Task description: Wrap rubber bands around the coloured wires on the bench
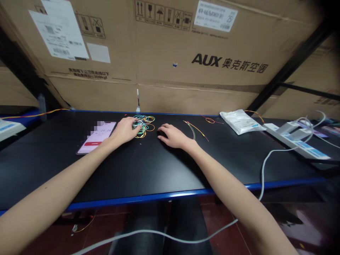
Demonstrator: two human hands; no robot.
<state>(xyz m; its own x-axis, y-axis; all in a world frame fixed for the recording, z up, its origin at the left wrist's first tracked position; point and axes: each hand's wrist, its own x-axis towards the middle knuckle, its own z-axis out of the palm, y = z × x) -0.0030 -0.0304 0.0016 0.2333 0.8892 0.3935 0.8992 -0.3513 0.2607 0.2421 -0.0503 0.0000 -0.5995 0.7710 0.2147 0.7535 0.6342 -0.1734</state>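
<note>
My left hand [124, 130] lies on the black tabletop [47, 159], its fingertips reaching into a loose tangle of thin green, orange, yellow and blue wires [146, 121]. Whether those fingers grip a wire, I cannot tell. My right hand [170, 136] rests curved on the tabletop, holding nothing visible. A dark patch under its fingers could be shadow or a black object. To its right lie a few loose coloured wires [195, 130]. Left of my left hand is a smartphone [97, 137] with a lit screen.
A short orange wire [211, 120] and a white plastic packet [240, 121] lie further right. A white power strip [294, 140] with plugged-in adapters and a grey cable [262, 173] sit at the right. Large cardboard boxes [172, 42] stand behind the table's far edge.
</note>
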